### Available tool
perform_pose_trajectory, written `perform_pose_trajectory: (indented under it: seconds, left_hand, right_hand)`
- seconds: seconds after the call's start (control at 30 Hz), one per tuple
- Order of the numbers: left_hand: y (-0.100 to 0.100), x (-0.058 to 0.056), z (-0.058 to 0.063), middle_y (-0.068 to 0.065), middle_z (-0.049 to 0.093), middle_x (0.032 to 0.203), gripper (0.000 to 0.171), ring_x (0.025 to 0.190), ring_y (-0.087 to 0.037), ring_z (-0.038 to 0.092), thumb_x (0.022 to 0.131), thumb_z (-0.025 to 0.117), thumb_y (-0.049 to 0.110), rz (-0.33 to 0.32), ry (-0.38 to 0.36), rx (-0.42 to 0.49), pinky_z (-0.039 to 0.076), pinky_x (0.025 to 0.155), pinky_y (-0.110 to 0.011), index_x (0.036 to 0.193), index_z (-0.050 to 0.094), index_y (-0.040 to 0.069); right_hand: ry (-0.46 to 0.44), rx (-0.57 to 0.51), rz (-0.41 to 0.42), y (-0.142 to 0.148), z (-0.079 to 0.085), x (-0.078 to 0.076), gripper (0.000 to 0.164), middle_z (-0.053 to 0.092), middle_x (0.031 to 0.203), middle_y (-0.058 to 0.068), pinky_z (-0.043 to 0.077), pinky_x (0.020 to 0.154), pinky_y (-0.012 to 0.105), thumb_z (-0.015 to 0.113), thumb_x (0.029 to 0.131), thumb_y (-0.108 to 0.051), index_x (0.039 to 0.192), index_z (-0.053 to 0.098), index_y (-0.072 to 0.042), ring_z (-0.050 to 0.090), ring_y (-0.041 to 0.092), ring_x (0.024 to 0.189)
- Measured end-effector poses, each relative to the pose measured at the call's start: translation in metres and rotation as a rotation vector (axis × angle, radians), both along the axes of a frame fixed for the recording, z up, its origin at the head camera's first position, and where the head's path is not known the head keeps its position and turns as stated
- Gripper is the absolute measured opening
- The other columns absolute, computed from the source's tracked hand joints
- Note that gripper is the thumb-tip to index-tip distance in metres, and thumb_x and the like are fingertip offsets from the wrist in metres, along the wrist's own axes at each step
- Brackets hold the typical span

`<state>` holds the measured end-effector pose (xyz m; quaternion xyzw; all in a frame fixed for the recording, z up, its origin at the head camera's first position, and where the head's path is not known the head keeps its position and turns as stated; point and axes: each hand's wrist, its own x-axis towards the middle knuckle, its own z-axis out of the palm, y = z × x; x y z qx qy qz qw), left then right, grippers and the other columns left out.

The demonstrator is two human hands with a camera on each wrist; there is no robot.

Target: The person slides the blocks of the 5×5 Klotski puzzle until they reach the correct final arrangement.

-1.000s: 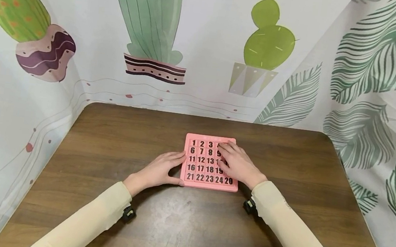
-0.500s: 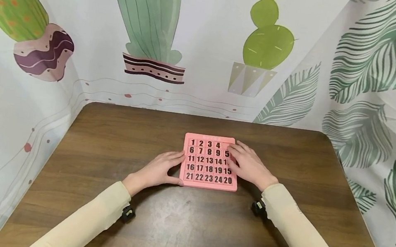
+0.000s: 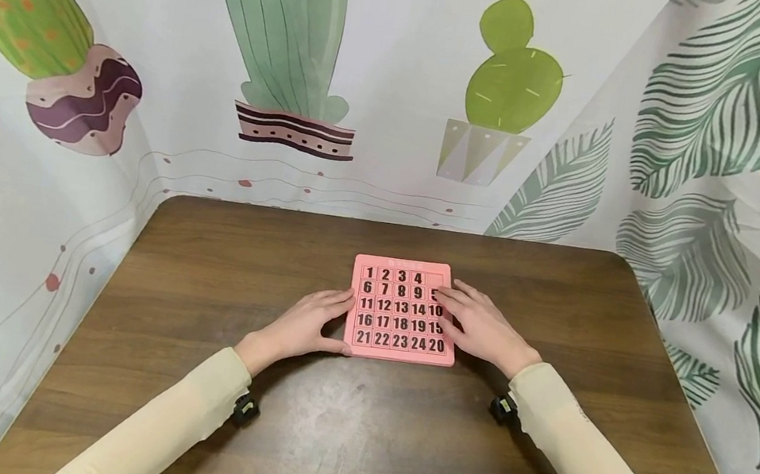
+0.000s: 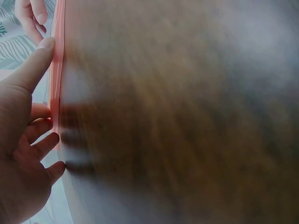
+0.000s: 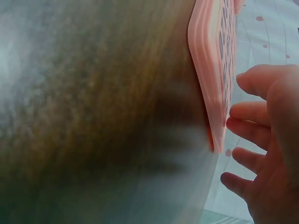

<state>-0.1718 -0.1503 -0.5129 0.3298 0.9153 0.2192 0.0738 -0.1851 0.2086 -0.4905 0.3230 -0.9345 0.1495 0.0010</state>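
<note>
A pink number slide puzzle (image 3: 394, 349) lies flat on the wooden table, its black-numbered tiles facing up. Its top right cell, beside the 4 tile (image 3: 418, 279), shows no tile; the 5 tile (image 3: 434, 295) sits one row lower, partly under fingertips. Along the puzzle's left edge my left hand (image 3: 299, 328) rests, fingertips touching the side and thumb near the lower left corner. My right hand (image 3: 483, 331) reaches over the right edge with fingers extended, at the right column. In the right wrist view the right hand (image 5: 268, 140) has its fingers spread near the puzzle (image 5: 208, 60).
The brown wooden table (image 3: 325, 438) has rounded far corners. Behind it hangs a white cloth (image 3: 402, 72) printed with cacti and leaves. A small black device (image 3: 245, 410) is worn at the left wrist, another black device (image 3: 503, 409) at the right.
My right hand has drawn back to the right across the puzzle, uncovering the 4, 9, 14 and 19 tiles and the top right cell. The left hand stays in place.
</note>
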Motion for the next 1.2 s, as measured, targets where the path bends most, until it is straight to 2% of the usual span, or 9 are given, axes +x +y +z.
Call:
perform_pose_trajectory:
  seconds: [0.47,0.97,1.2]
  left_hand:
    - [0.001,0.001,-0.001,-0.014,0.036,0.166,0.096,0.152,-0.036,0.036,0.086,0.081,0.054,0.006,-0.007,-0.009,0.026,0.125,-0.054,0.157,0.044,0.002]
    - [0.002,0.001,0.002,-0.014,0.035,0.167,0.096,0.152,-0.038,0.034,0.086,0.081,0.053,0.017,-0.03,-0.011,0.026,0.124,-0.057,0.158,0.042,0.003]
    - [0.001,0.001,0.002,-0.013,0.035,0.167,0.097,0.153,-0.036,0.035,0.086,0.081,0.055,0.017,-0.028,-0.02,0.026,0.125,-0.055,0.158,0.042,0.003]
  right_hand:
    - [-0.012,0.012,-0.015,-0.004,-0.002,-0.012,0.048,0.054,0.151,0.024,0.035,0.116,0.065,0.064,0.101,-0.02,0.142,0.06,0.005,0.04,0.049,0.146]
    - [-0.077,0.048,-0.082,-0.011,-0.002,-0.022,0.054,0.045,0.159,0.022,0.029,0.12,0.063,0.059,0.105,-0.026,0.15,0.053,0.003,0.033,0.046,0.151]
    - [-0.059,0.023,-0.072,-0.009,-0.004,-0.022,0.052,0.047,0.158,0.022,0.03,0.12,0.063,0.059,0.105,-0.022,0.149,0.053,0.003,0.034,0.046,0.15]
